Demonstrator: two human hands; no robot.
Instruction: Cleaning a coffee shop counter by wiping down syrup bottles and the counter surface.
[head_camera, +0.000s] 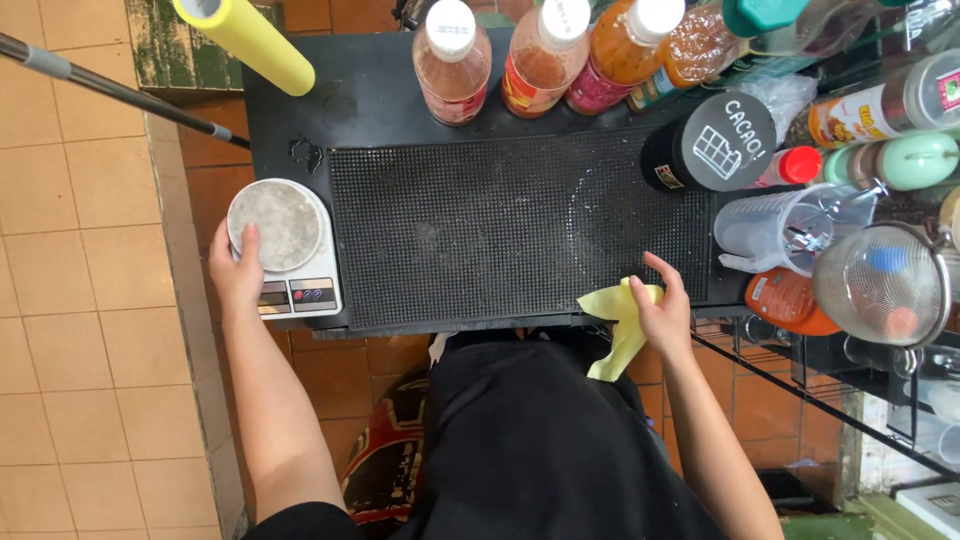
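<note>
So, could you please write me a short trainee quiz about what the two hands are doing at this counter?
1. True or false: the left hand rests on the kitchen scale.
2. What does the right hand hold?
3. Where do the bottles stand? A) along the back of the counter B) on the rubber mat

Key: 1 true; 2 a yellow cloth; 3 A.

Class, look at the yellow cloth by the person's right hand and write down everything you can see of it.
The yellow cloth is a thin, soft-looking rag, pale yellow and crumpled. The right hand grips its upper part at the front edge of the black ridged mat. Its upper corner lies on the mat's edge. The rest hangs down over the counter's front, in front of the person's dark clothing.
</note>
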